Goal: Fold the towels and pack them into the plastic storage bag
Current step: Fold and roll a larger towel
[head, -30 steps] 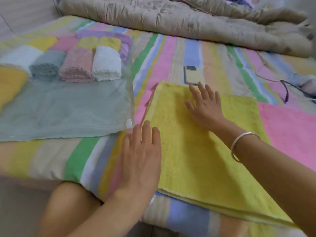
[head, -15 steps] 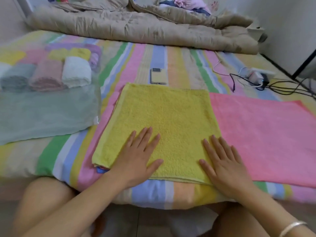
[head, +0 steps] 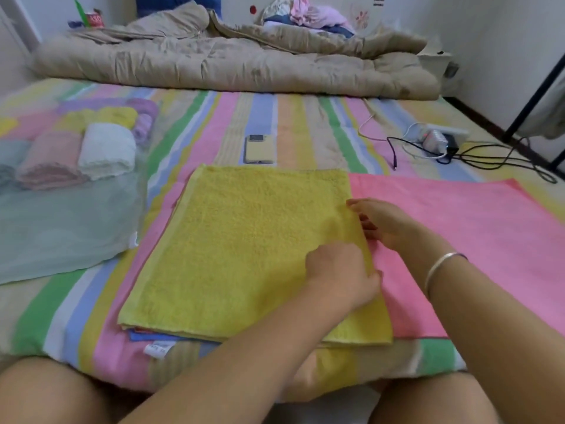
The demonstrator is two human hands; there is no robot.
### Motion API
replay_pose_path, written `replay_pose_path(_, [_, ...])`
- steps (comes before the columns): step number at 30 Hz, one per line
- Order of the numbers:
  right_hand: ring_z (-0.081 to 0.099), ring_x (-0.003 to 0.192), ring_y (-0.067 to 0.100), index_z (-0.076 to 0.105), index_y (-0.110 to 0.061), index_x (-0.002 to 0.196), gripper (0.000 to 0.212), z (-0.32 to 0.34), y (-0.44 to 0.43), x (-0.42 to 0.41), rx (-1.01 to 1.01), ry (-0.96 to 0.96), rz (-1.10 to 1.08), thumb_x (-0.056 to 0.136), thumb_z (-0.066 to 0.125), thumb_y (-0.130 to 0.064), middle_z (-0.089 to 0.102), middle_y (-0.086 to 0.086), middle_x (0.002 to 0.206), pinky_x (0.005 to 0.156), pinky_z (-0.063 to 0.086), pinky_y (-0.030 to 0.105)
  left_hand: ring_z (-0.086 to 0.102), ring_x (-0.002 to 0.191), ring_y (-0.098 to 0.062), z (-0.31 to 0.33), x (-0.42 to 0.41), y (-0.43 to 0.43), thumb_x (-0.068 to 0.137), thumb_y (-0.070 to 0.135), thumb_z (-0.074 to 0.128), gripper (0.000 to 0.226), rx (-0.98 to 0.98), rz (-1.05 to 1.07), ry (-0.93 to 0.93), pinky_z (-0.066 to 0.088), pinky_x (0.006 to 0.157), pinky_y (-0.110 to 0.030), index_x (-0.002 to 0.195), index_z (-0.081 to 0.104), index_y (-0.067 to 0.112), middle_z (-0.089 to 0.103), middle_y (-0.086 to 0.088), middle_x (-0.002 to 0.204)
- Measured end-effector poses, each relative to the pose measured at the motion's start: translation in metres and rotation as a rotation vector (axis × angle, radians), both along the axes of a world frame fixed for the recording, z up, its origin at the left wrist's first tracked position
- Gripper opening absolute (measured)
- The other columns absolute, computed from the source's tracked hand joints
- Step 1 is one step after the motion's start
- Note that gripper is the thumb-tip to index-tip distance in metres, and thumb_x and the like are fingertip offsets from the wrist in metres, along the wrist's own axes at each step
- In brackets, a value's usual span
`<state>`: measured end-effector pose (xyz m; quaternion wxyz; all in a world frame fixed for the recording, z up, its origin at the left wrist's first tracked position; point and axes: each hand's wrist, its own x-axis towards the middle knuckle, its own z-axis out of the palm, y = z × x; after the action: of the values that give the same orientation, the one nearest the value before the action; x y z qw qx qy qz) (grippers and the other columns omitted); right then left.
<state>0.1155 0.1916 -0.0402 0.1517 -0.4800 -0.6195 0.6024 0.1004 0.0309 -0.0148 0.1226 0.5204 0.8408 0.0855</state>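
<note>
Losing the plastic storage bag (head: 70, 228) past the left edge, and seeing the rolled towels (head: 105, 151) inside only through hazy film. Can't see the left hand (head: 342, 276) fingertips, curled under at the yellow towel (head: 244, 246) right edge. Right hand (head: 385, 224) partly tucked there too. Catching just a sliver of the blue layer (head: 143, 335) beneath. Can't read the white label (head: 159, 350), too small. Clipping the pink towel (head: 474, 240) at the right edge.

Folded yellow towel (head: 244, 249) lies flat (beside pink towel (head: 477, 228)).
</note>
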Motion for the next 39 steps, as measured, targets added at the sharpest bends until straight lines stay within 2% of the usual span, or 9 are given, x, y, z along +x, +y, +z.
replay_pose_path(6, [0.045, 0.063, 0.013, 0.061, -0.016, 0.124, 0.03, 0.008, 0.039, -0.043, -0.111, 0.019, 0.008, 0.096, 0.052, -0.02, 0.047, 0.001, 0.074, 0.052, 0.04, 0.025, 0.052, 0.121, -0.031, -0.011, 0.012, 0.026, 0.084, 0.068, 0.051, 0.074, -0.304, -0.022, 0.027, 0.043, 0.089, -0.035, 0.13, 0.053, 0.01, 0.054, -0.013, 0.132])
replay_pose_path(12, [0.049, 0.063, 0.016, 0.067, -0.019, 0.118, 0.034, 0.004, 0.058, -0.063, -0.001, -0.001, 0.042, 0.098, 0.042, -0.009, 0.049, 0.002, 0.074, 0.061, 0.049, 0.029, 0.054, 0.119, -0.029, -0.006, 0.011, 0.036, 0.086, 0.058, 0.058, 0.061, -0.363, -0.079, 0.024, 0.039, 0.076, -0.032, 0.127, 0.056, 0.013, 0.057, -0.009, 0.128])
replay_pose_path(17, [0.054, 0.062, 0.015, 0.071, -0.02, 0.111, 0.034, 0.003, 0.069, -0.069, 0.217, -0.065, 0.067, 0.094, 0.047, -0.004, 0.065, 0.004, 0.086, 0.06, 0.057, 0.027, 0.065, 0.095, -0.03, 0.0, -0.011, 0.025, 0.081, 0.028, 0.063, 0.016, -0.21, -0.001, -0.206, 0.043, 0.067, -0.028, 0.086, 0.063, 0.012, 0.066, -0.009, 0.091])
replay_pose_path(20, [0.056, 0.069, 0.01, 0.069, -0.021, 0.112, 0.034, 0.013, 0.065, -0.084, 0.337, -0.073, 0.076, 0.092, 0.047, -0.003, 0.065, 0.005, 0.102, 0.065, 0.055, 0.022, 0.057, 0.07, -0.03, -0.01, -0.026, -0.003, 0.077, 0.028, 0.059, 0.028, -0.058, 0.107, -0.443, 0.037, 0.053, -0.03, 0.06, 0.049, 0.008, 0.05, -0.004, 0.059])
replay_pose_path(26, [0.06, 0.062, 0.019, 0.072, -0.017, 0.104, 0.028, 0.038, 0.037, -0.145, 0.479, -0.069, 0.069, 0.086, 0.053, -0.006, 0.063, 0.001, 0.077, 0.065, 0.057, 0.028, 0.054, 0.055, -0.019, -0.024, -0.07, -0.082, 0.067, 0.034, 0.049, 0.039, 0.321, 0.415, -0.853, 0.04, 0.059, -0.03, 0.082, 0.066, 0.003, 0.061, -0.011, 0.06])
replay_pose_path(30, [0.069, 0.086, 0.031, 0.073, -0.016, 0.098, 0.02, 0.047, 0.0, -0.202, 0.557, -0.103, 0.095, 0.081, 0.063, -0.013, 0.071, 0.01, 0.095, 0.083, 0.057, 0.04, 0.054, 0.062, -0.023, -0.02, -0.119, -0.135, 0.084, 0.022, 0.057, 0.019, 0.431, 0.564, -0.837, 0.038, 0.061, -0.033, 0.088, 0.068, 0.008, 0.065, -0.03, 0.082])
replay_pose_path(34, [0.068, 0.093, 0.029, 0.068, -0.014, 0.109, 0.028, 0.044, -0.045, -0.259, 0.646, -0.185, 0.199, 0.082, 0.06, -0.017, 0.07, 0.008, 0.102, 0.085, 0.056, 0.037, 0.05, 0.058, -0.021, -0.022, -0.153, -0.174, 0.076, 0.03, 0.055, 0.023, 0.458, 0.616, -0.708, 0.04, 0.057, -0.039, 0.085, 0.066, 0.012, 0.067, -0.024, 0.078])
replay_pose_path(37, [0.066, 0.098, 0.027, 0.067, -0.015, 0.111, 0.029, 0.035, -0.072, -0.295, 0.695, -0.252, 0.267, 0.084, 0.058, -0.014, 0.069, 0.006, 0.107, 0.082, 0.054, 0.029, 0.06, 0.063, -0.035, -0.027, -0.166, -0.193, 0.067, 0.034, 0.047, 0.033, 0.434, 0.633, -0.64, 0.049, 0.068, -0.05, 0.082, 0.065, 0.011, 0.068, -0.017, 0.072])
replay_pose_path(39, [0.064, 0.096, 0.027, 0.066, -0.013, 0.107, 0.024, 0.026, -0.088, -0.315, 0.724, -0.304, 0.301, 0.084, 0.058, -0.014, 0.066, 0.007, 0.106, 0.075, 0.048, 0.026, 0.065, 0.072, -0.027, -0.031, -0.174, -0.205, 0.075, 0.031, 0.051, 0.022, 0.398, 0.652, -0.614, 0.05, 0.074, -0.046, 0.082, 0.066, 0.016, 0.071, -0.006, 0.074])
